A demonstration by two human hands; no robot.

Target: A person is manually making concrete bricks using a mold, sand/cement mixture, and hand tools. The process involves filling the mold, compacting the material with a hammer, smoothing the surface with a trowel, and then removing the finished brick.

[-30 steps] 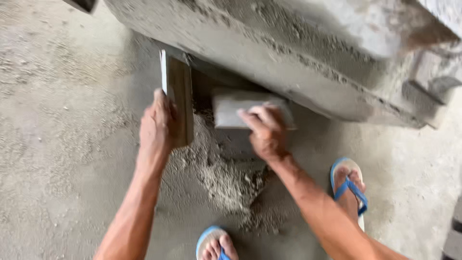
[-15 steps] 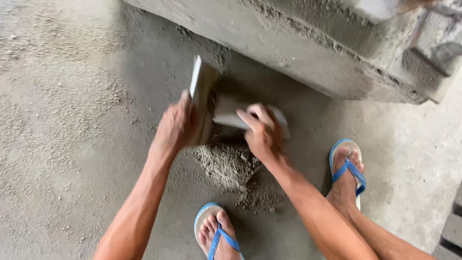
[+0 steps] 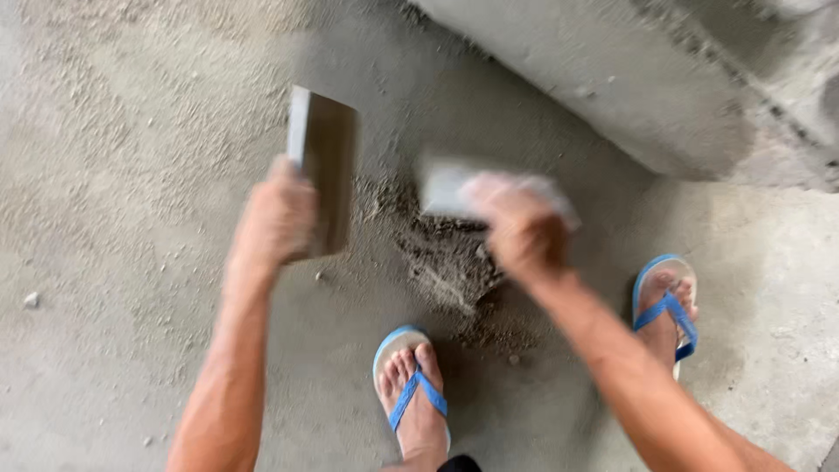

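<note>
Rough grey concrete floor (image 3: 114, 288) is filling the view, with a concrete block edge (image 3: 612, 96) running across the top right. Left hand (image 3: 275, 218) is gripping a flat rectangular metal plate (image 3: 323, 170), fingers wrapped around its lower edge, plate standing upright. Right hand (image 3: 520, 227), blurred, is closing over a pale flat trowel (image 3: 454, 188) just above a mortar heap (image 3: 450, 262). Blue sandals (image 3: 411, 385) are flanking the heap.

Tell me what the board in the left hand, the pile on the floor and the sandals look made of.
Board: flat, brown, pale-edged; probably wood, though blurred. Pile: loose grey-brown grains, likely sand or mortar mix. Sandals: blue straps, pale soles; probably rubber or foam.
</note>
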